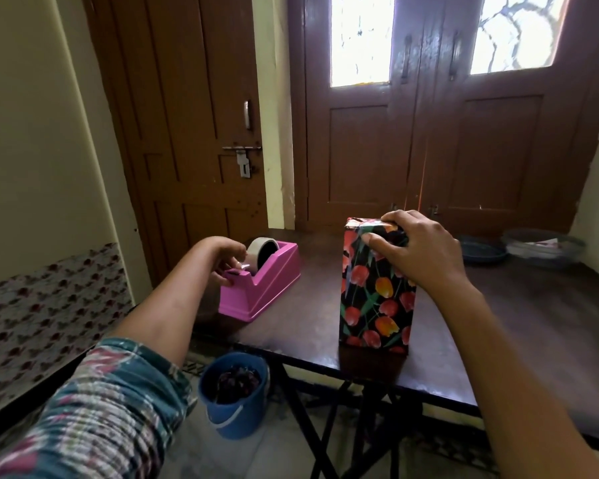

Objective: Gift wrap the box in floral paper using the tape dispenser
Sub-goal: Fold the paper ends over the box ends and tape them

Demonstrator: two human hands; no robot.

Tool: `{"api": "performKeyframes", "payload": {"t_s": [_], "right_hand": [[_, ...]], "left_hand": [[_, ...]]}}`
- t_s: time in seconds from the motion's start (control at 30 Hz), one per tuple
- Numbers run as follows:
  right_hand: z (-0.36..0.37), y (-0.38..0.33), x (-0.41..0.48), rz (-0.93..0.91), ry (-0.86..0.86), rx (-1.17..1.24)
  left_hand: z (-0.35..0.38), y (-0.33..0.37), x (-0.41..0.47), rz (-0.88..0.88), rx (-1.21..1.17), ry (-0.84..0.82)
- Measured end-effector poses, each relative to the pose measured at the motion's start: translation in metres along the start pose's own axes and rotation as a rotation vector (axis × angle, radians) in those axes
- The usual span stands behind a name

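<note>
Item 1, nearest: blue bucket [234,395] on the floor, below the table edge, with dark contents (what they are cannot be told).

Item 2: dark folding table [519,326], glossy top on crossed black legs.

Item 3: box [376,288], standing upright near the front table edge, already covered in floral paper of tulips on black. The right hand [419,252] clasps its top end, fingers spread over the folded flaps and thumb on the near face.

Item 4: pink tape dispenser [260,281], to the left of the box and apart from it. The left hand [227,259] pinches narrowly at the tape end by the cutter. Advice: draw the strip taut, tear downward across the blade, and keep the flaps pressed flat until the tape lands.

Item 5, far: two shallow bowls [483,250] at the table's back right; behind them brown panelled doors [429,150] with bright glass panes.
</note>
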State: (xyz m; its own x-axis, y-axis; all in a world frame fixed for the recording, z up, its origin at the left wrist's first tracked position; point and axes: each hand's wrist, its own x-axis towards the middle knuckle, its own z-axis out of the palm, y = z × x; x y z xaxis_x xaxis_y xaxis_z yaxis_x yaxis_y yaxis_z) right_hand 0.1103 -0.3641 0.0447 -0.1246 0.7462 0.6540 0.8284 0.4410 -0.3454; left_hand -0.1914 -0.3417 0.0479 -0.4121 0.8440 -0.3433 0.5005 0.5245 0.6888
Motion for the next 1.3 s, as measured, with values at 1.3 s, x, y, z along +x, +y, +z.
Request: {"api": "performKeyframes", "payload": {"t_s": [1.3], "right_hand": [[-0.001,-0.005,-0.003,0.023,0.026,-0.016]], "left_hand": [[0.025,-0.083,0.019,0.281,-0.427,0.272]]}}
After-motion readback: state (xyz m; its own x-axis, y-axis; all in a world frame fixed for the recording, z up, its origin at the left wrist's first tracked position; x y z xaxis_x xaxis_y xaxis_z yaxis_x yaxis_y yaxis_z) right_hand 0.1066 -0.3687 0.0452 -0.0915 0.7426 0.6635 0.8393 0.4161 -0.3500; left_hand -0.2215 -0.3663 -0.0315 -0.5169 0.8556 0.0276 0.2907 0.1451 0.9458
